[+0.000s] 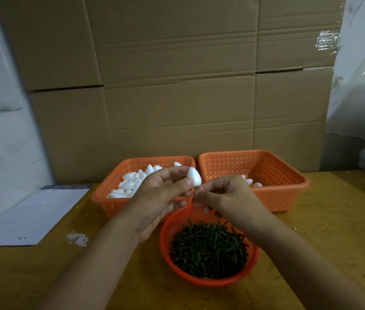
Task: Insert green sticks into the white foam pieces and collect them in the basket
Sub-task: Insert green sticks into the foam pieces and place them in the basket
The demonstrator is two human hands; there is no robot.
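White egg-shaped foam piece [194, 176] pinched in left hand [161, 195] above round orange basket [168, 231]; thin green stick [196, 188] clamped by right hand [224, 193] at foam base. Foam judged light, dentable: sides to be held gently.

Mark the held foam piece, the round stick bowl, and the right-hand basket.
foam piece [194, 175], head view, on its white rounded body above the thumb.
stick bowl [208, 281], head view, on its near red rim.
right basket [275, 198], head view, on its front perforated wall.

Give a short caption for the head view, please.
Left hand holds a foam piece while right hand pushes in a green stick.
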